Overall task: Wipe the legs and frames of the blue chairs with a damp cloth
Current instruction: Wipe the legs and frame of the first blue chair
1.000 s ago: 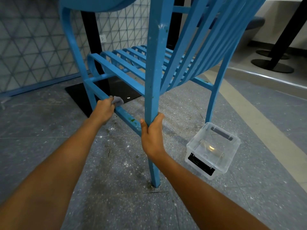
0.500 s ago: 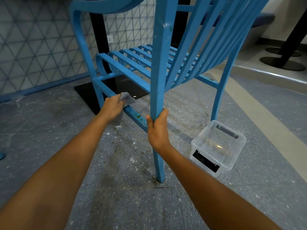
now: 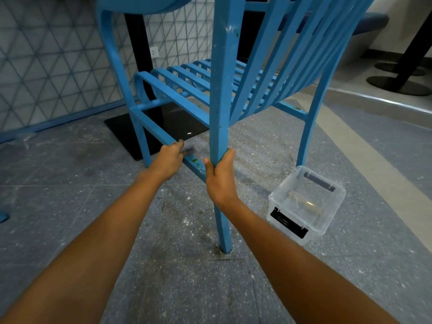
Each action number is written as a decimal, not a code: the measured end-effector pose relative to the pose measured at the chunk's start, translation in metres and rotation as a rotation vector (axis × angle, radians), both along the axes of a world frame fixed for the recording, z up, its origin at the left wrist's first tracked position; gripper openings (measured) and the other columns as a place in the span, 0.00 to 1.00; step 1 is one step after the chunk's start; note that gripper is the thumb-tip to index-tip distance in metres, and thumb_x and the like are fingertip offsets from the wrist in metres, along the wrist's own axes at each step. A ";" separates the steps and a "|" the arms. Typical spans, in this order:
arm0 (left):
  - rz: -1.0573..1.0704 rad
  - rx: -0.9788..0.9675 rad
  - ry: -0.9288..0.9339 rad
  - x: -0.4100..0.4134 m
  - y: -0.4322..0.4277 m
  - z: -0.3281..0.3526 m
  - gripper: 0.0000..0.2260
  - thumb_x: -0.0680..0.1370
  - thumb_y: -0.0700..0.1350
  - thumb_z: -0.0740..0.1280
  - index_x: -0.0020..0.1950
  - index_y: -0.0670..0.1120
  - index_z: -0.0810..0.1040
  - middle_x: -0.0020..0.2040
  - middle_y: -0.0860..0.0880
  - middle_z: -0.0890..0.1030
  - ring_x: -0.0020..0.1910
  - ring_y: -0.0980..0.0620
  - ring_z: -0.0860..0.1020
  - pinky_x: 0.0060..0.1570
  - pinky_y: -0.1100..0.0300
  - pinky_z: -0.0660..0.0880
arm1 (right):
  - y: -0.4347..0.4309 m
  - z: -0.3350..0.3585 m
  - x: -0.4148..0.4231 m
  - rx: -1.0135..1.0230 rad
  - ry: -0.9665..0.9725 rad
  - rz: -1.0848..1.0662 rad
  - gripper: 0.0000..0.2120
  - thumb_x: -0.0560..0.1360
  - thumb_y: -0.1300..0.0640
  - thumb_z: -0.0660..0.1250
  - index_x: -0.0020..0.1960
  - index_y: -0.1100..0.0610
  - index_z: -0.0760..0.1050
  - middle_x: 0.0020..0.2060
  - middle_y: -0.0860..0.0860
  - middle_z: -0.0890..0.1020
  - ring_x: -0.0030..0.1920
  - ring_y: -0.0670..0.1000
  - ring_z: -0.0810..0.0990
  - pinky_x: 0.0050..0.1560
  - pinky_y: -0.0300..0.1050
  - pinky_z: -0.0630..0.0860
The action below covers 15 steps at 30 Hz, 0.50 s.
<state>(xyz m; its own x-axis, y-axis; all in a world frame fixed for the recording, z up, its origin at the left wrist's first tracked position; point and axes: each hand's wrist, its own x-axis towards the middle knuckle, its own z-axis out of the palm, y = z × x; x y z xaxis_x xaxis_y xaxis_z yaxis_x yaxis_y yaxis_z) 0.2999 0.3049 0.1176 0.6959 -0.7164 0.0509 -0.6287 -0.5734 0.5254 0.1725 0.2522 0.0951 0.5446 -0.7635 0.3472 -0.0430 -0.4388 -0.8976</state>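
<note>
A blue slatted metal chair (image 3: 219, 85) fills the upper half of the view, standing on the grey speckled floor. My left hand (image 3: 169, 161) grips a small grey cloth (image 3: 188, 148) and presses it on the low side rail (image 3: 154, 129) of the frame. Most of the cloth is hidden under my fingers. My right hand (image 3: 221, 176) grips the near leg (image 3: 222, 216) about halfway down, thumb on the left side of it. Green specks mark the rail between my two hands.
A clear plastic tub (image 3: 306, 202) sits on the floor right of the near leg. A black table post with a flat base plate (image 3: 159, 127) stands behind the chair. More black table bases (image 3: 399, 85) are at the far right. A tiled wall (image 3: 46, 66) lies left.
My left hand has slid the cloth along the low rail toward the near leg. My right hand keeps its grip on the leg. The camera has shifted slightly.
</note>
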 end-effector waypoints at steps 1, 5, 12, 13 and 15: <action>-0.003 -0.004 -0.008 -0.004 0.001 0.000 0.18 0.81 0.41 0.57 0.71 0.40 0.65 0.67 0.36 0.70 0.66 0.38 0.70 0.66 0.51 0.67 | 0.000 0.000 0.000 0.004 -0.002 0.004 0.12 0.77 0.60 0.61 0.51 0.54 0.56 0.46 0.52 0.68 0.46 0.49 0.71 0.42 0.40 0.75; -0.005 -0.074 -0.031 -0.011 0.007 0.005 0.14 0.79 0.38 0.61 0.64 0.39 0.74 0.60 0.36 0.77 0.60 0.40 0.75 0.59 0.54 0.71 | 0.000 0.002 0.000 0.029 0.002 0.016 0.12 0.77 0.60 0.61 0.51 0.54 0.56 0.46 0.52 0.68 0.48 0.50 0.72 0.46 0.43 0.76; 0.029 -0.208 -0.094 0.000 0.004 0.019 0.11 0.80 0.39 0.59 0.60 0.42 0.77 0.54 0.39 0.80 0.56 0.42 0.78 0.54 0.56 0.73 | -0.002 0.001 0.000 0.030 0.004 0.037 0.12 0.77 0.61 0.61 0.50 0.54 0.56 0.45 0.52 0.67 0.46 0.50 0.69 0.43 0.44 0.74; 0.003 -0.212 -0.096 0.000 0.002 0.018 0.11 0.80 0.40 0.59 0.60 0.42 0.77 0.55 0.39 0.80 0.56 0.42 0.78 0.55 0.56 0.74 | -0.002 0.000 0.001 0.025 0.003 0.034 0.12 0.77 0.61 0.61 0.50 0.54 0.56 0.45 0.52 0.67 0.45 0.50 0.69 0.43 0.44 0.74; -0.073 -0.175 -0.103 -0.005 -0.004 0.013 0.12 0.80 0.39 0.58 0.61 0.43 0.77 0.60 0.41 0.79 0.60 0.43 0.76 0.61 0.54 0.73 | -0.003 -0.001 0.001 0.004 -0.009 0.031 0.12 0.77 0.62 0.61 0.50 0.55 0.56 0.44 0.52 0.66 0.44 0.49 0.69 0.43 0.45 0.74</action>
